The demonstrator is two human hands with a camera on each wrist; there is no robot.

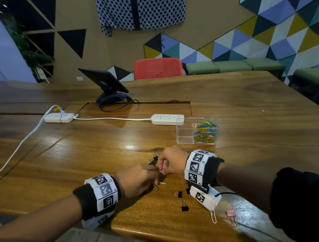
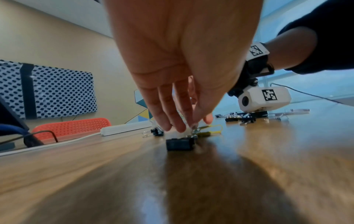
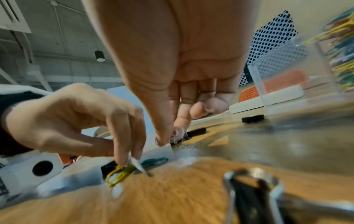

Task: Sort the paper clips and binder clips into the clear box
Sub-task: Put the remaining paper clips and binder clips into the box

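On the wooden table (image 1: pixel 100 147), my left hand (image 1: pixel 156 181) pinches a yellow paper clip (image 3: pixel 118 174) between thumb and finger, just above a black binder clip (image 2: pixel 180 144). Close beside it, my right hand (image 1: pixel 163 169) pinches a small white paper clip (image 3: pixel 179 133) at the tabletop. The clear box (image 1: pixel 182 132) stands behind and to the right; its right compartment holds several coloured paper clips (image 1: pixel 204 131), and its left one looks empty. Loose black binder clips (image 1: pixel 179 194) lie near my right wrist. A pink binder clip (image 1: pixel 230 215) and another white paper clip (image 1: pixel 213 216) lie near the table's front edge.
Two white power strips (image 1: pixel 167 119) (image 1: pixel 59 117) joined by a cable lie across the middle of the table. A tablet on a stand (image 1: pixel 105 83) sits further back, with a red chair (image 1: pixel 157 68) behind the table. The table's front edge runs just below my wrists.
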